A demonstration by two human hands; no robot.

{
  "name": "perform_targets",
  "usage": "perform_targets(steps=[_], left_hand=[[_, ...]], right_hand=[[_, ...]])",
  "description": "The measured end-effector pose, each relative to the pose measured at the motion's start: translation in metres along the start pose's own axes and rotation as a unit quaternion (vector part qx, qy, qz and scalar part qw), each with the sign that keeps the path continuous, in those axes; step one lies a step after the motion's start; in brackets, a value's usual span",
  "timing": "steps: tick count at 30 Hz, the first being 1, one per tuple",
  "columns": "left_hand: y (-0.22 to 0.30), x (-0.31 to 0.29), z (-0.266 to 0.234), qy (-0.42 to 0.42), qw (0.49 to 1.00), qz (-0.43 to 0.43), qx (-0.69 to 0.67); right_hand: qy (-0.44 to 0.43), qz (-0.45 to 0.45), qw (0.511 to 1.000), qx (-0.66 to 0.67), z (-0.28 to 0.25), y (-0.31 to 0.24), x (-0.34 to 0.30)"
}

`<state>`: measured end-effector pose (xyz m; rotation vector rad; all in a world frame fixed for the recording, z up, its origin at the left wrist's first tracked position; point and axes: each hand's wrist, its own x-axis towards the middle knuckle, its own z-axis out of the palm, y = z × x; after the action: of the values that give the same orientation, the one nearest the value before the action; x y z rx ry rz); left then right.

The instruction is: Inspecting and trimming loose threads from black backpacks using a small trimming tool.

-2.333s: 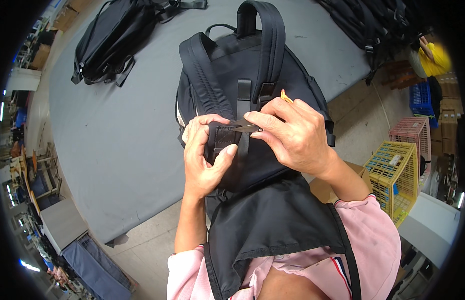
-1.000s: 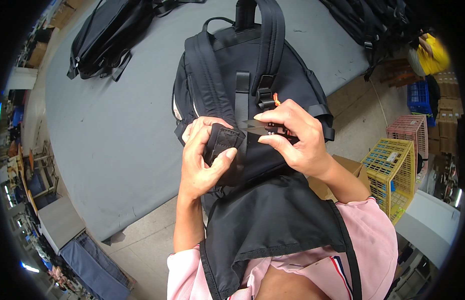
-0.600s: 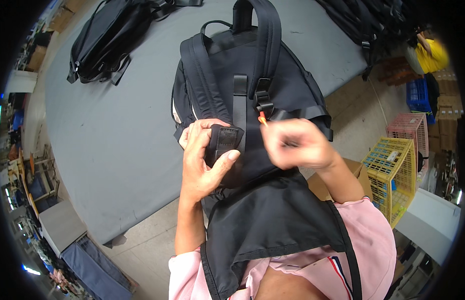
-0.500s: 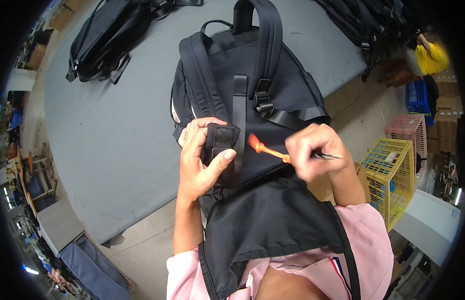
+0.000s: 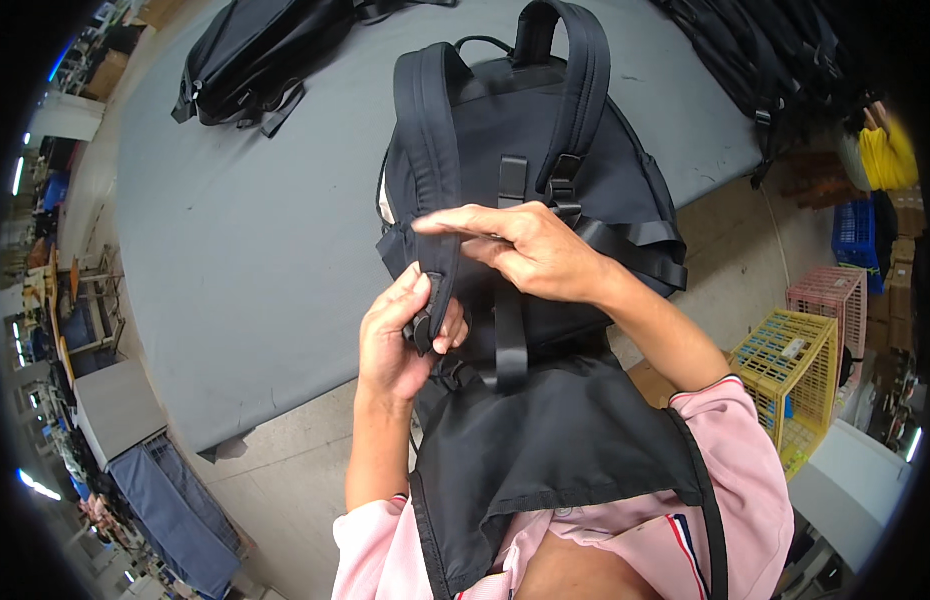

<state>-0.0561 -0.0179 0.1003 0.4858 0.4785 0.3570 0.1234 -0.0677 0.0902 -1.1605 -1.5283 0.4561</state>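
Note:
A black backpack [image 5: 495,130] lies on the grey table with its shoulder straps facing up. My left hand [image 5: 390,335] is closed round the lower end of its left shoulder strap [image 5: 430,140], where a black buckle [image 5: 420,330] shows between thumb and fingers. Over that same strap reaches my right hand [image 5: 545,255], its index finger stretched across the padding. Beneath that finger a thin dark thing shows, mostly hidden in the curled fingers. A loose webbing strap [image 5: 510,330] hangs down the pack's middle, beside my left hand.
More black bags lie on the table [image 5: 275,230], one at the far left [image 5: 265,60] and others at the far right [image 5: 735,60]. Yellow [image 5: 785,350], pink [image 5: 830,295] and blue [image 5: 855,235] crates stand to the right. A person in yellow [image 5: 885,150] is beyond them.
My right hand has moved left onto the strap, and the orange cord-like piece at it no longer shows. My left hand has turned the strap end on its side. The view has shifted a little.

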Motion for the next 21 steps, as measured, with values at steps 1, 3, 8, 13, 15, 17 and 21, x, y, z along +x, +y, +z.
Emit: perform_targets(steps=[1,3,8,13,15,17,21], left_hand=[[0.000,-0.001,-0.007,0.001,1.000,-0.002,0.003],[-0.004,-0.006,-0.013,0.007,1.000,-0.001,-0.001],[0.003,-0.013,0.019,0.089,0.765,0.131,0.624],[0.003,0.008,0.027,0.004,0.599,0.425,0.679],[0.001,0.008,0.023,-0.047,0.588,0.392,0.706],[0.000,0.010,0.023,-0.022,0.649,0.378,0.660],[-0.004,0.017,0.005,0.064,0.846,0.306,0.433]], right_hand=[[-0.024,0.027,0.999,-0.015,-0.004,0.003,-0.004],[-0.101,0.056,0.988,-0.102,-0.019,-0.007,0.002],[-0.138,0.027,0.952,-0.273,-0.033,-0.021,0.025],[-0.112,0.286,0.914,0.263,-0.015,-0.002,0.034],[-0.046,0.334,0.844,0.416,0.000,0.002,0.025],[0.060,0.353,0.807,0.470,0.009,0.002,0.016],[0.244,0.348,0.859,0.286,0.005,-0.009,-0.001]])
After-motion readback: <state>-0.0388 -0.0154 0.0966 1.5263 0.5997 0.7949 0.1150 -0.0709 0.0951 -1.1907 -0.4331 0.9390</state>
